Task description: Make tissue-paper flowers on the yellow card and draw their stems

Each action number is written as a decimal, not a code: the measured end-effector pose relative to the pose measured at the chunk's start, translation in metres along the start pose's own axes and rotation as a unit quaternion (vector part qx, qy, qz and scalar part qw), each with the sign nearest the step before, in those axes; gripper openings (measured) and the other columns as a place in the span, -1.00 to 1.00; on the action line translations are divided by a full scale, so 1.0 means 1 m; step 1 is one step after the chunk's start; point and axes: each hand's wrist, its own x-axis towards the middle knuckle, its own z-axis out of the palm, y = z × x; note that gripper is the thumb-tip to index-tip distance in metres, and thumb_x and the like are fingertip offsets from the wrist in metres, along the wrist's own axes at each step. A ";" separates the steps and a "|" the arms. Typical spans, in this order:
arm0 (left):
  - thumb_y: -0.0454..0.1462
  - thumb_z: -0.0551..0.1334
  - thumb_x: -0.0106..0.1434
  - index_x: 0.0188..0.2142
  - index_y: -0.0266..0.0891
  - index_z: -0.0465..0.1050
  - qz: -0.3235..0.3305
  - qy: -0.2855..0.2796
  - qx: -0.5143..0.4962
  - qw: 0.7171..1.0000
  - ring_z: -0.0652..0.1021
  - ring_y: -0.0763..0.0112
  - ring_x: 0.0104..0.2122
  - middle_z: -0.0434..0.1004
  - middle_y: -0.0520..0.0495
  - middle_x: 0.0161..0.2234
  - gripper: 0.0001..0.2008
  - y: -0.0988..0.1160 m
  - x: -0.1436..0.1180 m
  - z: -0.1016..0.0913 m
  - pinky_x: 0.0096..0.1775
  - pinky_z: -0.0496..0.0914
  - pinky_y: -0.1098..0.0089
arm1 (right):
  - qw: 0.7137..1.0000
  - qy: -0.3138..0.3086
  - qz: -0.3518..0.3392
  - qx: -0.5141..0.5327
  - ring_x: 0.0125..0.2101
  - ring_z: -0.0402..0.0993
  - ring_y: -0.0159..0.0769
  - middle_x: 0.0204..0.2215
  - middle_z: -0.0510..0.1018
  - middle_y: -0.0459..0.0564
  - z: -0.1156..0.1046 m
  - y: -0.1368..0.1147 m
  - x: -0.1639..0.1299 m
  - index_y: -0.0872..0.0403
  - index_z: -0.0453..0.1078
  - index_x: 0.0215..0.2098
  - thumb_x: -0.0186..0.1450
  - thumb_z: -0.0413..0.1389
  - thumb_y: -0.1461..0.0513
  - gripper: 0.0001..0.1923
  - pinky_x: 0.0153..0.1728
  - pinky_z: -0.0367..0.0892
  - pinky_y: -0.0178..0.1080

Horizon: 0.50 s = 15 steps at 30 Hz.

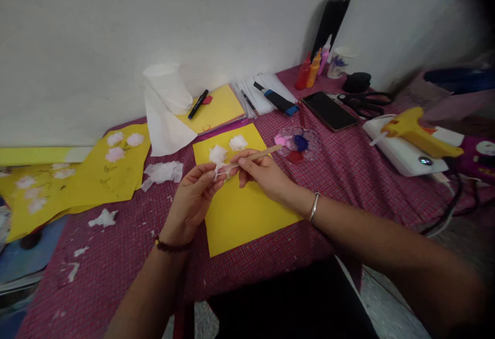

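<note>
White tissue, a small twisted piece (pixel 217 173), is pinched between the thumb and the fingertips of the left hand (pixel 192 201), which is held palm up above the near-left corner of a yellow paper sheet (pixel 247 210). The right hand (pixel 263 174) is just beside it, fingers pressed together around a thin wooden stick (pixel 256 156); the near end of the stick touches the tissue at the left fingertips, and the far end points away to the right. A metal bangle (pixel 314 207) is on the right wrist and a dark bead bracelet (pixel 170 247) on the left one.

Beyond the fingers, on the far part of the yellow sheet, lie two white fluffy tissue tufts (pixel 228 148). Just past the tip of the stick is a clear paint palette (pixel 297 143) with pink, blue and red paint. Further behind it are a black phone (pixel 329 111), a blue and black marker (pixel 276 99), small paint bottles (pixel 314 68) in red, orange and pink, a paper cup (pixel 340 62) and a tall black flask (pixel 331 19). To the right of the right hand, well apart, a yellow glue gun (pixel 419 135) rests on a white box, with black scissors (pixel 365 101) behind.

To the left of the left hand are torn tissue scraps (pixel 162 172), a tissue roll (pixel 168 91), and yellow sheets with pink tissue flowers (pixel 124 146). All lies on a red checked cloth (pixel 116 256). No writing can be read on any thing.
</note>
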 end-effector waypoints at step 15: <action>-0.35 0.29 0.04 -0.38 -0.35 0.61 -0.048 -0.081 -0.070 0.993 0.61 0.48 -0.47 0.63 -0.09 -0.48 -0.86 0.008 -0.001 -0.005 -0.41 0.52 0.59 | 1.000 -0.020 -0.020 0.001 -0.64 0.40 -0.53 -0.46 0.58 -0.11 0.000 -0.007 -0.002 0.10 0.43 -0.26 0.27 0.15 0.17 -0.85 -0.58 0.35 -0.40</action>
